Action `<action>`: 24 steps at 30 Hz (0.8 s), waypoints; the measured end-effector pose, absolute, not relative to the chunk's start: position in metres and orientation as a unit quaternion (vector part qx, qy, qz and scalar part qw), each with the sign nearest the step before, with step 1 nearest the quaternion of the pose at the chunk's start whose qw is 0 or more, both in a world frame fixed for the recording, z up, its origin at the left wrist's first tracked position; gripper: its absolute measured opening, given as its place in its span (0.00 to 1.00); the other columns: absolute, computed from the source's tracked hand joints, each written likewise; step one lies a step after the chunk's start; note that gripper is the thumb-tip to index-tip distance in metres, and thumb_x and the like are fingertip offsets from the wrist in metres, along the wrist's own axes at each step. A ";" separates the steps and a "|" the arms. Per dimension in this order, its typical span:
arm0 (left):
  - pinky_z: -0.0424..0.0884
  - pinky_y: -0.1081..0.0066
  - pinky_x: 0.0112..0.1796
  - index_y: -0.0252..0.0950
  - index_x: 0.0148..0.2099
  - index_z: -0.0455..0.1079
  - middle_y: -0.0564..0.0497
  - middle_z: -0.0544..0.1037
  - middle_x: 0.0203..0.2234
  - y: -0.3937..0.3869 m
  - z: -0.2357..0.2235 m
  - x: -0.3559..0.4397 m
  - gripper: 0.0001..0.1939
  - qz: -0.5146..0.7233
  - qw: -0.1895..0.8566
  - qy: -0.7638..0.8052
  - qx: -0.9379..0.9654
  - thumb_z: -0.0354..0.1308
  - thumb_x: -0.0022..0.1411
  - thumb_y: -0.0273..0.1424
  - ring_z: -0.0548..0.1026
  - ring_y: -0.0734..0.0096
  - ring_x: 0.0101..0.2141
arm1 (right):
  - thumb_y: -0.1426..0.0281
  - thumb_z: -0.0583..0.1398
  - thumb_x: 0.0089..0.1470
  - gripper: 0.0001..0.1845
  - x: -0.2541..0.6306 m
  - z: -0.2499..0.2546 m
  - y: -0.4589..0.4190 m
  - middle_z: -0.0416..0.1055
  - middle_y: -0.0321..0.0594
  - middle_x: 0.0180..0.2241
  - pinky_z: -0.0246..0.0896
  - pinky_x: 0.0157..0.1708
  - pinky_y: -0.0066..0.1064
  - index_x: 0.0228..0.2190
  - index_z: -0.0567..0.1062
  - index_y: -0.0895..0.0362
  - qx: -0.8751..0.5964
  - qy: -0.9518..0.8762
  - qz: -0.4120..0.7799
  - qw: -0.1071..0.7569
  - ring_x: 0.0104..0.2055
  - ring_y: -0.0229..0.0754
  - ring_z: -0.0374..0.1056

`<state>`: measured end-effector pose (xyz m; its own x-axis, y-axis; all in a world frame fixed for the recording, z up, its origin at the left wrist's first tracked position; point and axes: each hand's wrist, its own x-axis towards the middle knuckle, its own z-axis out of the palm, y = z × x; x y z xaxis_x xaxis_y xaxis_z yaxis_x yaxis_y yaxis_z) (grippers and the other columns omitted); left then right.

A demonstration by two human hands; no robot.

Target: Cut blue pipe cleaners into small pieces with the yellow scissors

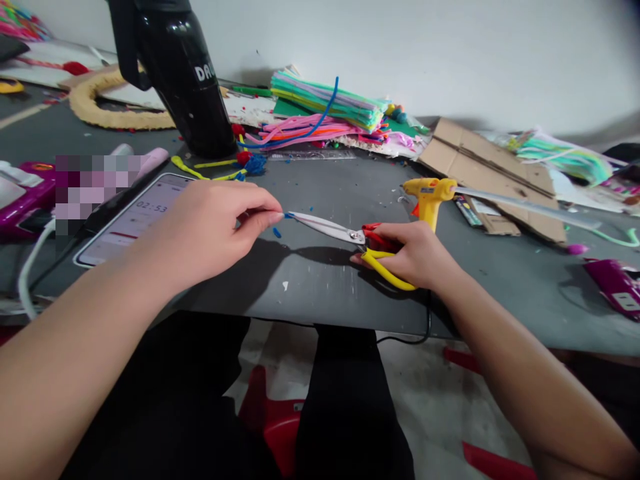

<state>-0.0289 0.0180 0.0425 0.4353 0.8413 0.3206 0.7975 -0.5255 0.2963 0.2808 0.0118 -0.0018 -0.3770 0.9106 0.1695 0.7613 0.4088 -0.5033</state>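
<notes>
My right hand point(413, 250) is closed round the handles of a pair of scissors point(330, 228), one loop yellow and one red, with the blades pointing left. Between the thumb and fingertips of my left hand point(225, 223) is pinched a short piece of blue pipe cleaner point(289, 215), most of it hidden by the fingers. The blade tips meet that piece right beside my fingertips. A small blue scrap point(277, 233) lies on the table just below. Behind my left hand are yellow pipe cleaners point(220, 175) with a fuzzy blue clump point(254, 165).
A yellow glue gun point(429, 193) stands beyond my right hand. At the left are a phone point(130, 220) with a timer and a black bottle point(180, 80). Bundled pipe cleaners point(325, 100) and cardboard point(493, 170) lie along the wall. The table's front edge is near my lap.
</notes>
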 end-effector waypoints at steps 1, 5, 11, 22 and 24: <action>0.69 0.68 0.37 0.44 0.40 0.78 0.53 0.83 0.36 0.018 0.043 -0.028 0.13 0.219 0.052 0.485 0.845 0.53 0.65 0.40 0.78 0.66 0.35 | 0.43 0.65 0.44 0.30 0.281 -0.002 0.012 0.53 0.31 0.19 0.44 0.24 0.30 0.19 0.65 0.57 -0.515 -0.812 0.173 0.214 0.25 0.34 0.45; 0.68 0.68 0.36 0.44 0.41 0.78 0.53 0.82 0.35 0.016 0.043 -0.027 0.14 0.218 0.059 0.492 0.841 0.52 0.65 0.41 0.78 0.66 0.33 | 0.43 0.65 0.44 0.30 0.279 -0.001 0.012 0.53 0.31 0.19 0.44 0.24 0.30 0.19 0.66 0.57 -0.516 -0.811 0.173 0.212 0.25 0.34 0.45; 0.66 0.69 0.37 0.44 0.41 0.77 0.53 0.82 0.33 0.016 0.043 -0.027 0.15 0.209 0.078 0.519 0.825 0.51 0.66 0.42 0.77 0.66 0.33 | 0.43 0.66 0.43 0.31 0.278 0.001 0.012 0.52 0.31 0.20 0.44 0.24 0.30 0.18 0.65 0.57 -0.522 -0.806 0.179 0.215 0.25 0.34 0.46; 0.65 0.71 0.33 0.43 0.41 0.76 0.54 0.80 0.29 0.016 0.043 -0.027 0.16 0.202 0.086 0.532 0.818 0.50 0.65 0.44 0.75 0.69 0.30 | 0.47 0.65 0.45 0.30 0.279 0.001 0.010 0.50 0.30 0.21 0.42 0.24 0.29 0.19 0.59 0.55 -0.530 -0.790 0.225 0.212 0.25 0.33 0.44; 0.64 0.71 0.33 0.43 0.41 0.76 0.54 0.80 0.29 0.016 0.043 -0.027 0.16 0.201 0.082 0.532 0.818 0.50 0.65 0.44 0.74 0.69 0.29 | 0.48 0.65 0.46 0.29 0.279 0.001 0.010 0.51 0.30 0.21 0.42 0.24 0.29 0.20 0.59 0.55 -0.529 -0.790 0.228 0.209 0.26 0.33 0.44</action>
